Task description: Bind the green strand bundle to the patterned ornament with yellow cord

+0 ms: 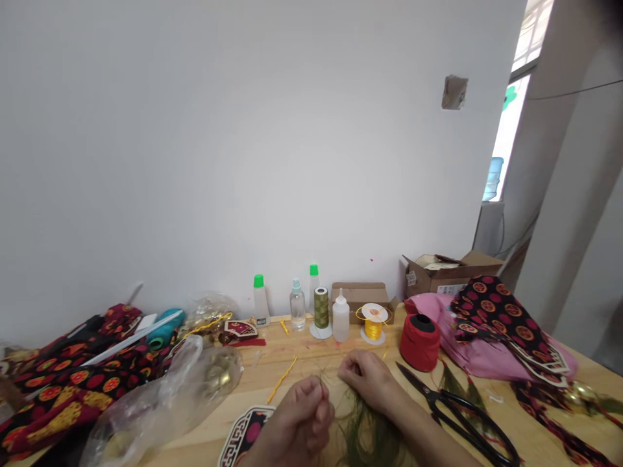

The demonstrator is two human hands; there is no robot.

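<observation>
My left hand (304,415) is raised over the table near the bottom middle, its thumb and fingers pinched together on fine strands of green thread. To its right, my right hand (367,383) rests low on the tabletop with curled fingers, closed on the thin strands at its tips. Beneath the right wrist spreads a loose bundle of dark green thread (363,431). An embroidered patch with a cream border (236,434) lies partly behind my left forearm. From its top edge runs a twisted yellow cord (282,381).
Black scissors (455,412) and a red thread cone (419,347) are right of my hands. A squeeze bottle (341,319), green thread spool (321,308) and yellow cord spool (373,329) stand behind. A plastic bag (160,402) and patterned fabric (53,383) lie left; a cardboard box (433,279) sits back right.
</observation>
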